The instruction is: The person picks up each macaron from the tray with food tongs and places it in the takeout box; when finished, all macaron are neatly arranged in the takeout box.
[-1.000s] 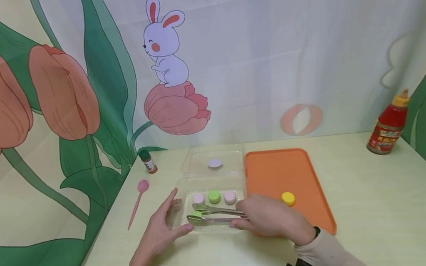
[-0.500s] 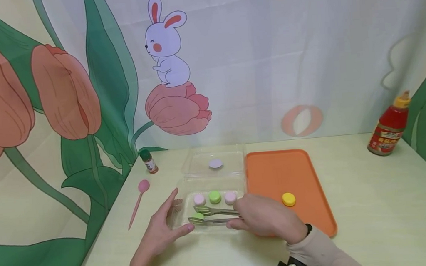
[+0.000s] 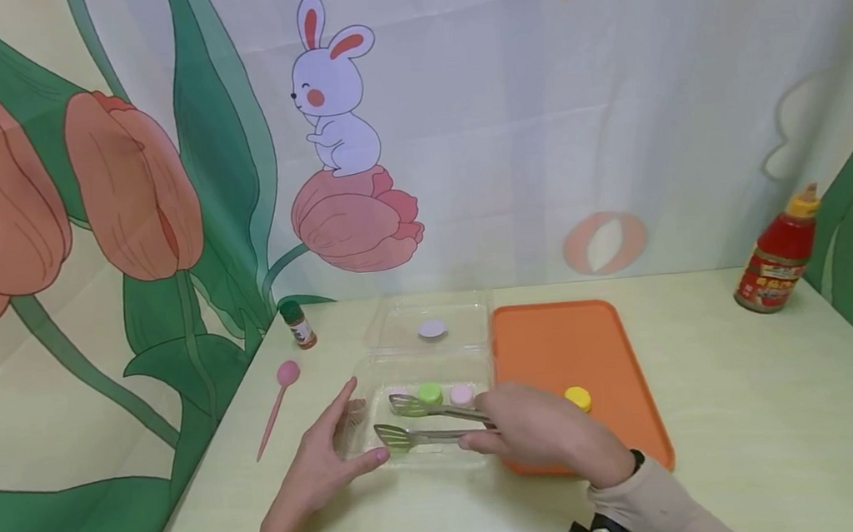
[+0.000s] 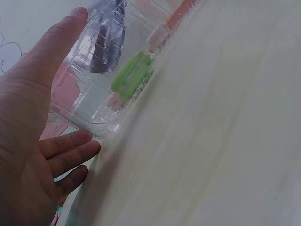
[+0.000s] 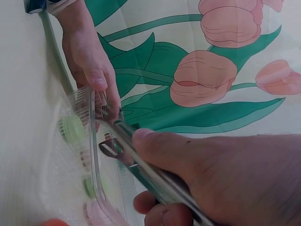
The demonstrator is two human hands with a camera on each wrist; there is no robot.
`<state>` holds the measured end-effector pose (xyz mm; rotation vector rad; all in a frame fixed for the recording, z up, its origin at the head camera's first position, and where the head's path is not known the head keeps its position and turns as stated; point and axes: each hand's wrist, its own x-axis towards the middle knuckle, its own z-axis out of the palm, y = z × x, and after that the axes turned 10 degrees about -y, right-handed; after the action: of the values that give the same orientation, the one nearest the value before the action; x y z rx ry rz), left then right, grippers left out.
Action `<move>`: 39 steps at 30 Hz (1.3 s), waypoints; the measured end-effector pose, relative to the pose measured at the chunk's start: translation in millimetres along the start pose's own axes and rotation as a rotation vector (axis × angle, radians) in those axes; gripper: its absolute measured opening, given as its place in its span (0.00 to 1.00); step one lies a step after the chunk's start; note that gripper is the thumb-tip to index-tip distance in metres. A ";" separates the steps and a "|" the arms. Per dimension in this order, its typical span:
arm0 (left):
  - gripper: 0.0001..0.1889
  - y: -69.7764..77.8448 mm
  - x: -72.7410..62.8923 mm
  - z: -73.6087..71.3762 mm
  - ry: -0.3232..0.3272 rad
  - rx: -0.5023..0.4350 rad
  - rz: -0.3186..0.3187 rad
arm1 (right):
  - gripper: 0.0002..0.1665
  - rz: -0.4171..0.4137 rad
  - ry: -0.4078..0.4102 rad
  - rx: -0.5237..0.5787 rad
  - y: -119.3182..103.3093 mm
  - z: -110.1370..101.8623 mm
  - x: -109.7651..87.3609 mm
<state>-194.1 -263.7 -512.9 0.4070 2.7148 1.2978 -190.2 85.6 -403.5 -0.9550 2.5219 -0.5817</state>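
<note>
A clear plastic box (image 3: 479, 364) lies with its lid folded back. Inside, a green macaron (image 3: 429, 392) and a pale pink macaron (image 3: 462, 394) stand in the back row, another pink one mostly hidden by the tongs. My right hand (image 3: 548, 428) grips metal tongs (image 3: 440, 435), whose tips are spread apart over the box's left half with nothing between them. Near the lower tip sits another green macaron (image 4: 129, 77), largely covered in the head view but plain in the left wrist view. My left hand (image 3: 318, 467) rests around the box's left front corner, thumb and fingers extended.
An orange tray (image 3: 553, 339) bearing a yellow macaron (image 3: 578, 398) adjoins the box on the right. Left of the box are a pink spoon (image 3: 282, 390) and a small green-capped bottle (image 3: 298, 324). A red sauce bottle (image 3: 777, 255) stands far right, before a printed curtain.
The tongs have spread and risen slightly, releasing the front green macaron that was between their tips. My left hand stays in place at the box.
</note>
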 end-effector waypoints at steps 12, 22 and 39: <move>0.61 1.8 -1.0 0.4 0.004 -0.010 -0.020 | 0.24 0.024 0.146 0.079 25.3 -11.0 -17.9; 0.62 1.5 -0.9 0.9 0.011 -0.005 -0.035 | 0.25 0.072 0.249 0.167 43.7 -27.1 -41.5; 0.63 1.4 0.1 0.9 -0.003 -0.002 -0.039 | 0.32 0.181 0.441 0.161 90.1 -25.5 -93.0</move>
<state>-193.7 -262.2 -512.5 0.3535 2.7046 1.2888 -185.5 217.4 -408.5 -0.5796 2.8440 -1.0122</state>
